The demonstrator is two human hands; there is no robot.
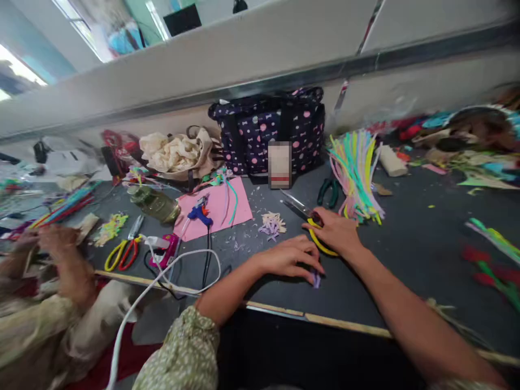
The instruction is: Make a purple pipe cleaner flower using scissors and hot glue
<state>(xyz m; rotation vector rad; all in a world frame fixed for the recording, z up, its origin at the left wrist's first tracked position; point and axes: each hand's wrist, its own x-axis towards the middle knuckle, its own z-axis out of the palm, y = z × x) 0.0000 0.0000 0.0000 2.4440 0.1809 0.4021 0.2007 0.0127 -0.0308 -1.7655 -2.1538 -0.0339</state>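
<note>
My left hand (293, 259) is low over the dark table, its fingers bent and closed around small purple strips (316, 279) near the front edge. Just to its right, my right hand (336, 232) grips yellow-handled scissors (324, 245). The blades point away and to the left, slightly apart. Beyond my left hand lies a small pile of cut purple and cream pieces (272, 225). A bundle of pastel fuzzy stems (357, 176) lies past my right hand, beside dark green-handled pliers (327, 193).
A blue glue gun (200, 214) rests on a pink sheet (242, 201), with a white cable (220, 265) looping over the table edge. A patterned bag (252, 135), a glass jar (156, 205) and red-and-yellow-handled scissors (129, 252) stand or lie around. A co-worker's hands (57, 244) are at left.
</note>
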